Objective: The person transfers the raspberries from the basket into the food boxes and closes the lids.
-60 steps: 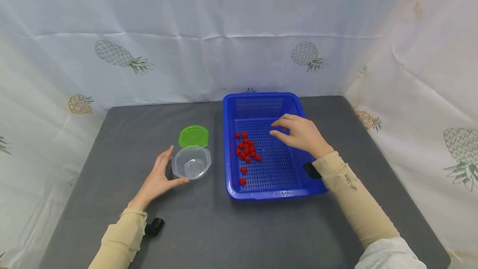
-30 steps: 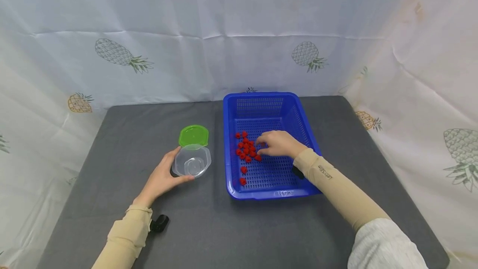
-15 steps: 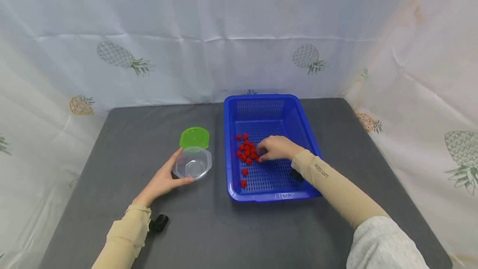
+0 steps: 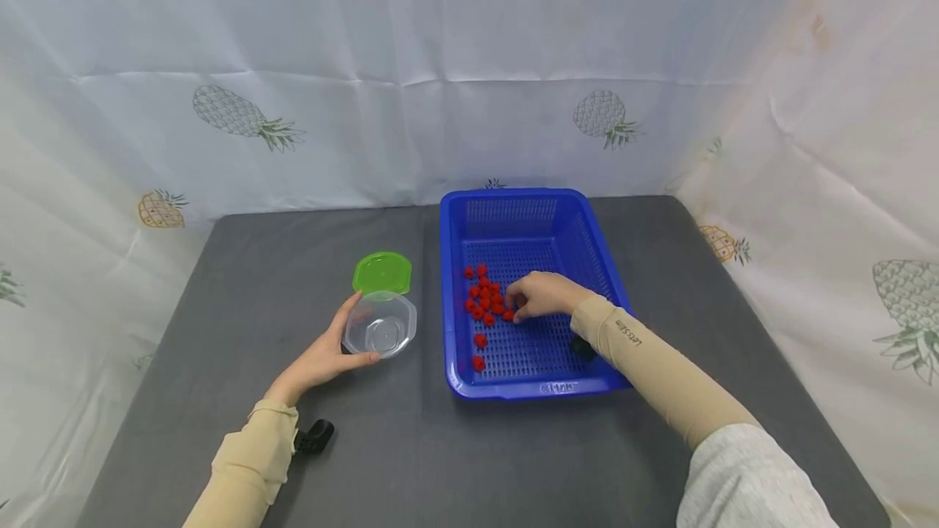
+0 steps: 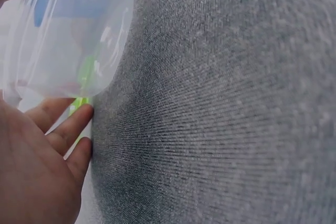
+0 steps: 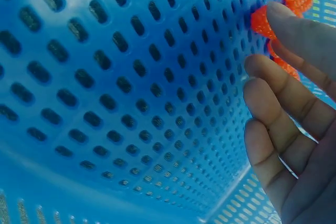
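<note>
My left hand point(image 4: 323, 361) holds a clear plastic bowl point(image 4: 383, 327), thumb at its near side and fingers at its far left side. In the left wrist view the bowl point(image 5: 100, 35) stands between thumb and fingers, with the other fingers spread below. My right hand point(image 4: 546, 295) reaches into a blue basket point(image 4: 447, 308) where several red raspberries point(image 4: 484, 297) lie along the left side. At the group's right edge, its thumb and forefinger pinch one raspberry point(image 6: 261, 22); the remaining fingers point(image 6: 262, 98) are bent and hold nothing.
A green lid point(image 4: 382, 273) lies flat just behind the bowl. Two raspberries point(image 4: 480, 352) sit apart from the group, nearer the basket's front. The grey table point(image 4: 293, 267) runs up to a pineapple-print cloth point(image 4: 411, 129) at the back and sides.
My right hand has come down and left through the basket to the raspberries, its fingers drawing together at one. My left hand has moved slightly closer around the bowl.
</note>
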Demonstrator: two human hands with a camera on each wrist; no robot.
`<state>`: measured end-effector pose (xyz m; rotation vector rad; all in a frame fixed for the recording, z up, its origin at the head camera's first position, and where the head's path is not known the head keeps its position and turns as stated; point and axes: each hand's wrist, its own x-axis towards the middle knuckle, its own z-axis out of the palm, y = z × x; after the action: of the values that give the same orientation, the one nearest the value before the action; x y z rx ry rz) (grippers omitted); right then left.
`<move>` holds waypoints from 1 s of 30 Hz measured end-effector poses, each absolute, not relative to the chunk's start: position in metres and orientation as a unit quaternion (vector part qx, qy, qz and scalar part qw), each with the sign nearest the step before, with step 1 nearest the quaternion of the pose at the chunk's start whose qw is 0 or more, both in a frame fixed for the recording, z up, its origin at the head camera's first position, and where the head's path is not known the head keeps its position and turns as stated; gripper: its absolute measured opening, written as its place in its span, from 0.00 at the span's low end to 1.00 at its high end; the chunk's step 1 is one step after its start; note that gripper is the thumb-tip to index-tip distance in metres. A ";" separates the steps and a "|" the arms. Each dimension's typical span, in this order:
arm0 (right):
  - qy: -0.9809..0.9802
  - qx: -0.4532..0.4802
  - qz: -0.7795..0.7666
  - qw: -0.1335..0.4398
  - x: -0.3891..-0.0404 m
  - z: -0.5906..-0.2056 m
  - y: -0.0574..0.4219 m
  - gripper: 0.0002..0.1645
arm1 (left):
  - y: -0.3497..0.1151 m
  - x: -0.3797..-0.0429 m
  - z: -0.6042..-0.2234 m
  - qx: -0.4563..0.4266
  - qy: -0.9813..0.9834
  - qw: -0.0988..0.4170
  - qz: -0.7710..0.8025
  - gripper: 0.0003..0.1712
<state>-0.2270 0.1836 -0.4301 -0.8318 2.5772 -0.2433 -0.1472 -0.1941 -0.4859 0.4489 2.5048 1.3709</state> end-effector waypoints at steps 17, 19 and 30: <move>0.910 -0.322 -0.125 0.231 -0.234 -0.437 0.185 0.10 | -0.195 -0.152 -0.486 0.158 0.845 0.140 0.492 0.59; 0.906 -0.326 -0.132 0.235 -0.235 -0.437 0.184 0.10 | -0.196 -0.152 -0.485 0.155 0.844 0.140 0.494 0.59; 0.901 -0.329 -0.137 0.248 -0.236 -0.441 0.182 0.11 | -0.195 -0.151 -0.487 0.143 0.851 0.133 0.487 0.59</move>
<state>-0.2356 0.1823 -0.4412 -0.8956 2.4550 -0.3730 -0.1506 -0.1950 -0.4871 0.4147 2.4699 1.4134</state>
